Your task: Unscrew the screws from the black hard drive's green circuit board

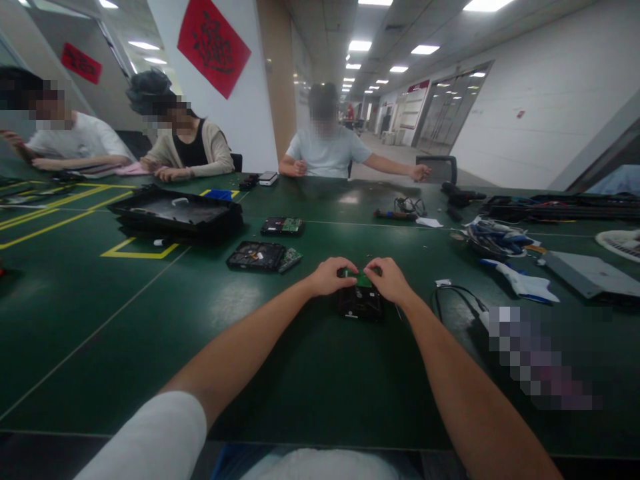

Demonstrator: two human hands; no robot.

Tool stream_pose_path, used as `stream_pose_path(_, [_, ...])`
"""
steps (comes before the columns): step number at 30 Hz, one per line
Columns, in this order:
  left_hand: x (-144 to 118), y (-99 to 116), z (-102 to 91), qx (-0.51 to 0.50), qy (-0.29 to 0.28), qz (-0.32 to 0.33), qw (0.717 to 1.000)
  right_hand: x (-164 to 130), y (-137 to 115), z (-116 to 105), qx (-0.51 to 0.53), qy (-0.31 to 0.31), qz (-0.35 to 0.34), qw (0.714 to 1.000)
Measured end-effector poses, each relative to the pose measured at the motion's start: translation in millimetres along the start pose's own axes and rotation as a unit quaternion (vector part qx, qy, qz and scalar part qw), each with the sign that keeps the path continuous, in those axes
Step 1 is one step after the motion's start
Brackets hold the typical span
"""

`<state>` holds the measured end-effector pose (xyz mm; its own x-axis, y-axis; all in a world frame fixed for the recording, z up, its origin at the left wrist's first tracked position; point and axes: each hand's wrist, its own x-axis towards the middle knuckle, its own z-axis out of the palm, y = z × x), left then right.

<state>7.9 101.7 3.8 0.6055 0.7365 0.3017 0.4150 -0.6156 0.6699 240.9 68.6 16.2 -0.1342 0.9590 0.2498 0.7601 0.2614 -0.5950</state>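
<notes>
A black hard drive (361, 307) lies on the green table in front of me, with a green circuit board (367, 280) at its far end. My left hand (334, 277) is closed, thumb and fingertips at the board's left side. From the right, my right hand (389, 279) pinches at the board's other edge. Whether the board is fixed to the drive or raised off it, I cannot tell. To the left are a black drive casing (255, 257), a loose circuit board (290, 260) touching or close beside it, and another drive with a green board (283, 226).
A large black tray (175, 210) stands at the left. On the right lie a cable (460, 293), a white-and-blue glove (523, 280), a grey metal box (595, 273) and a cable bundle (500, 237). Several people sit across the table (125, 373).
</notes>
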Motion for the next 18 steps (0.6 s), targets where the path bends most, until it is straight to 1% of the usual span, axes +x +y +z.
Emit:
stream_pose_path(6, [0.5, -3.6, 1.5, -0.006, -0.001, 0.007, 1.000, 1.6, 0.0, 2.3, -0.007, 0.016, -0.009, 1.000])
stream_pose_path(12, [-0.3, -4.1, 1.8, -0.016, -0.004, 0.010, 1.000, 1.1, -1.1, 2.9, 0.022, 0.029, 0.008, 0.999])
stream_pose_path(15, [-0.2, -3.9, 2.1, -0.021, -0.002, 0.011, 1.000, 1.5, -0.5, 3.2, 0.056, 0.037, 0.028, 0.997])
stream_pose_path(18, [0.0, -3.3, 1.9, -0.021, -0.003, 0.009, 1.000, 2.8, 5.9, 3.1, 0.111, 0.052, 0.077, 0.990])
